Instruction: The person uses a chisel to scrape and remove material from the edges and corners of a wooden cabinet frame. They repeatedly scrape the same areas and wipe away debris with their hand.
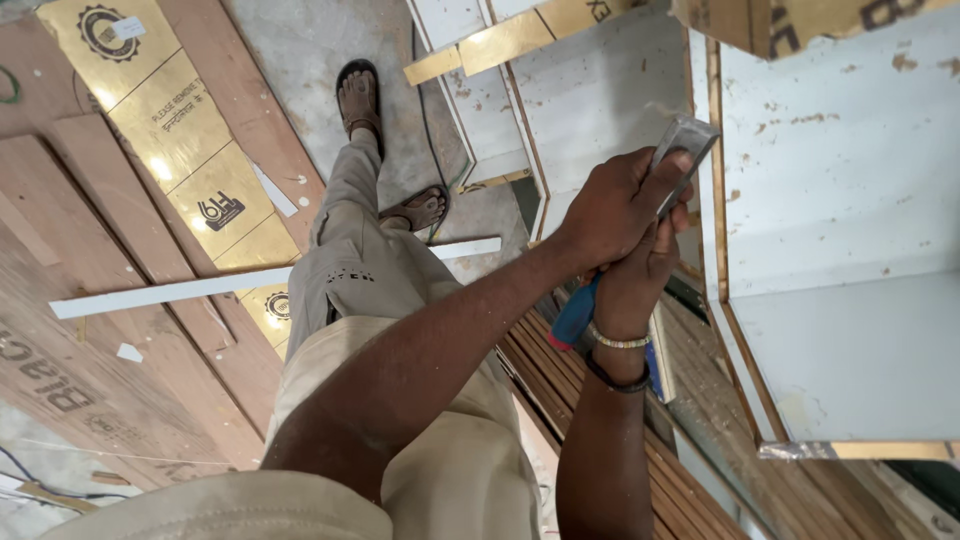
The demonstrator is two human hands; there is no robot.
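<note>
Both hands (630, 235) grip a blue-handled chisel (683, 150), its flat steel blade dusty.

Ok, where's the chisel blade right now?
In the head view, upper right: the chisel blade juts from the left hand, stacked over the right hand, against the white panel's edge.

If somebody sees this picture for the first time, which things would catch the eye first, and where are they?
The eye goes first to the two hands, left hand and right hand, together right of centre, gripping a blue-handled chisel whose flat metal blade meets the edge of a white laminated panel. Next come the sandalled feet at top centre, and the gold-filmed boards lying at upper left.
</note>
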